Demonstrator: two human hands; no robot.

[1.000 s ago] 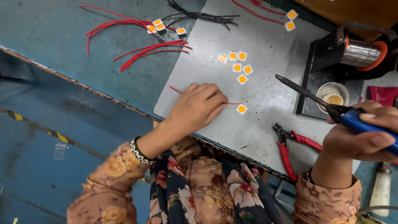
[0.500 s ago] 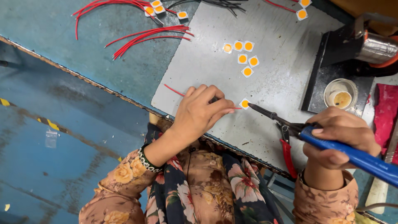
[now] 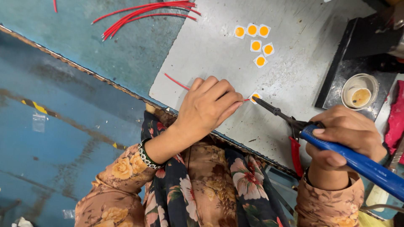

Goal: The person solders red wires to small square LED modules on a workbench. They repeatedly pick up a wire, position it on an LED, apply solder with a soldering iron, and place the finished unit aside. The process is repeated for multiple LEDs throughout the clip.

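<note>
Left hand [image 3: 208,105] lies knuckles-up on the grey worktop [image 3: 210,50], fingers drawn together and pinching a thin red wire [image 3: 176,82] down against the surface. The wire's free tail runs out to the upper left from under the hand; its other end pokes out past the fingertips and meets a small square chip with an orange centre [image 3: 254,97]. Whether the wire end actually touches the chip's pad is too small to tell.

Right hand [image 3: 343,138] is closed in a fist-like grip around the blue handle of a soldering iron [image 3: 294,122]. The dark tip slants up to the left and rests at the edge of the same chip.

Handling notes: the wire looks light and limp (it would spring or roll if released), so holding it flat close to the joint end seems the sound grip. The chip looks tiny, flat and loose on the worktop, likely to slide under any sideways push. The iron should be held only by its handle.

Nearby: five more orange chips [image 3: 255,40] in a loose cluster farther up the worktop, a bundle of red wires [image 3: 143,14] on the blue surface beyond, a small white cup [image 3: 359,91] on a dark plate, and red-handled pliers [image 3: 296,155] under the right hand.
</note>
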